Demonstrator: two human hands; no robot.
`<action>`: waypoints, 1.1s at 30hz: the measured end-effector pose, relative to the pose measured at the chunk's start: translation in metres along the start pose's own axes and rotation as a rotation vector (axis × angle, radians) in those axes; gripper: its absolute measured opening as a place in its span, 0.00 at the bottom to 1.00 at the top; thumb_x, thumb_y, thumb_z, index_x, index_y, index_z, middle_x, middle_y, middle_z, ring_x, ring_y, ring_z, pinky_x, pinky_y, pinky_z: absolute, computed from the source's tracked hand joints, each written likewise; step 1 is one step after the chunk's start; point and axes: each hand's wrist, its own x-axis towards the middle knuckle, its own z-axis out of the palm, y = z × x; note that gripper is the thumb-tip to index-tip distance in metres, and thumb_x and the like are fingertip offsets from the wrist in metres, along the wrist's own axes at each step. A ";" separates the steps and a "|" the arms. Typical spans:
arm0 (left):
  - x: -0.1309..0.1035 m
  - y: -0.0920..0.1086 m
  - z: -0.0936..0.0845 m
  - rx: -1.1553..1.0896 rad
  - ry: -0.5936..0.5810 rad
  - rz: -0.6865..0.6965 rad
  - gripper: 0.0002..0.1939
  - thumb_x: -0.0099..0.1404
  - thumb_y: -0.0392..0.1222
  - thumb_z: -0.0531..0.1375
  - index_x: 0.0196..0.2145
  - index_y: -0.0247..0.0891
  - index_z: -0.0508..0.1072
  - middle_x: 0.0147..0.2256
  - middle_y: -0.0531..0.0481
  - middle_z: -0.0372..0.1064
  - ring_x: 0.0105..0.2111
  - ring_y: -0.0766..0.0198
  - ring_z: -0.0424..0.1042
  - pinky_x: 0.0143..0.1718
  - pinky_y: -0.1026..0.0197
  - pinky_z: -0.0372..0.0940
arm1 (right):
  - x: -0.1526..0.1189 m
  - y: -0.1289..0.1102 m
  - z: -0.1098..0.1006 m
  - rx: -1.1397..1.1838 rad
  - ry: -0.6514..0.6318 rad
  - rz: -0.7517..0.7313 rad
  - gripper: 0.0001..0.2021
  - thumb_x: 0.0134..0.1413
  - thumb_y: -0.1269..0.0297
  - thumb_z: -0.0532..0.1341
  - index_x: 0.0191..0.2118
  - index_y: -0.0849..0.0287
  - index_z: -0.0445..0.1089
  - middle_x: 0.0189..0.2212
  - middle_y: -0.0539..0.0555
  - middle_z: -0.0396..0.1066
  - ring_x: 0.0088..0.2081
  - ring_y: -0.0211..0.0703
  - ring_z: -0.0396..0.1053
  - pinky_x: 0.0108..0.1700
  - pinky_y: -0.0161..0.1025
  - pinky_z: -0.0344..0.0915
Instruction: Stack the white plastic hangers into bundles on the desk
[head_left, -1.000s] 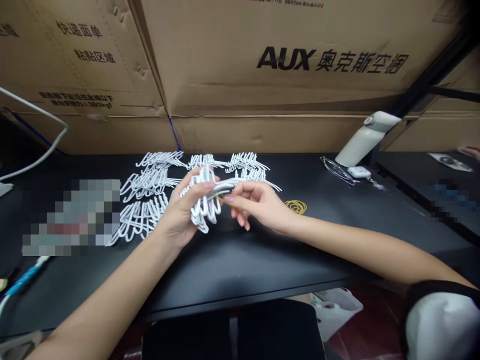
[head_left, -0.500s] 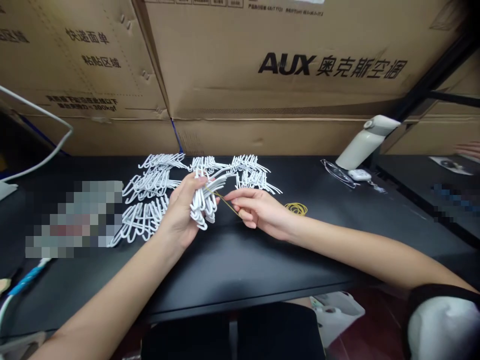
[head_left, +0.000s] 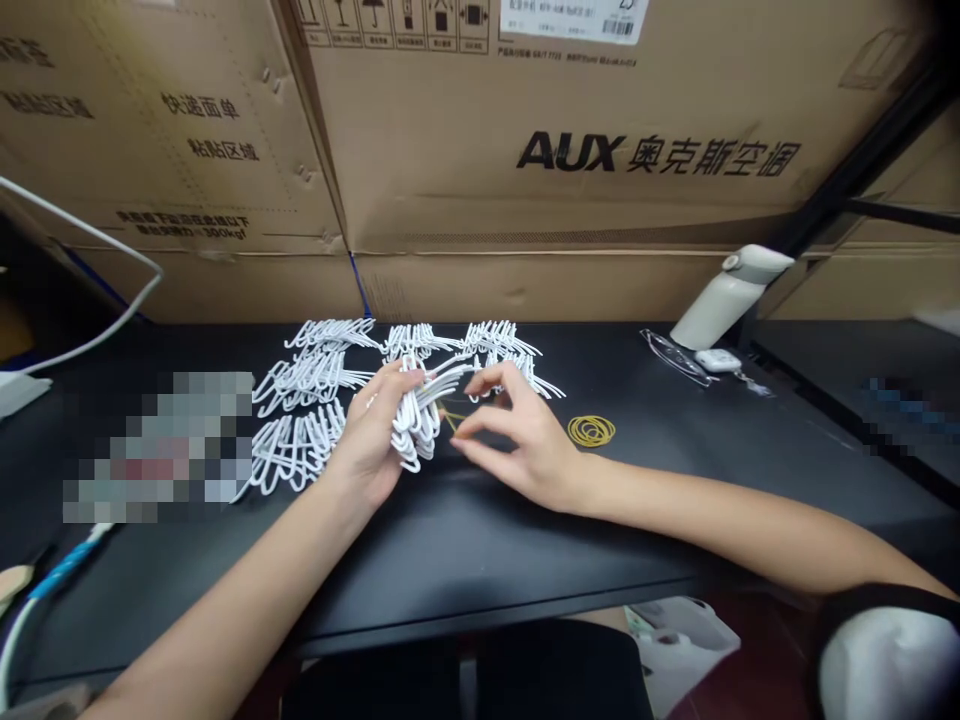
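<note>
Wrapped around a bundle of white bent hooks (head_left: 417,428), my left hand (head_left: 373,430) holds it just above the black table. To its right, my right hand (head_left: 517,430) pinches a thin yellow rubber band (head_left: 452,423) between thumb and fingertip. The band is stretched toward the bundle; how far it goes around the hooks is hidden by the fingers. Behind and left of my hands lie more white hooks (head_left: 298,445), grouped in rows. A small pile of yellow rubber bands (head_left: 592,431) lies on the table right of my right hand.
Large cardboard boxes (head_left: 450,200) line the back of the black table (head_left: 480,560). At the right stand a tilted-looking white bottle (head_left: 720,300), a clear plastic item (head_left: 675,358) and a small white case (head_left: 718,360). A white cable (head_left: 112,325) runs along the left.
My right hand's fingers have spread and changed their hold on the rubber band, which now shows a shorter stretch. My left hand keeps the bundle. The view has tilted slightly upward.
</note>
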 end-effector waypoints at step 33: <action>-0.010 -0.003 -0.007 0.204 -0.403 -0.154 0.30 0.51 0.40 0.69 0.51 0.39 0.67 0.27 0.53 0.71 0.22 0.66 0.70 0.26 0.65 0.65 | -0.003 -0.007 0.000 0.520 -0.029 0.135 0.02 0.66 0.65 0.49 0.41 0.57 0.54 0.25 0.48 0.69 0.26 0.33 0.70 0.30 0.33 0.73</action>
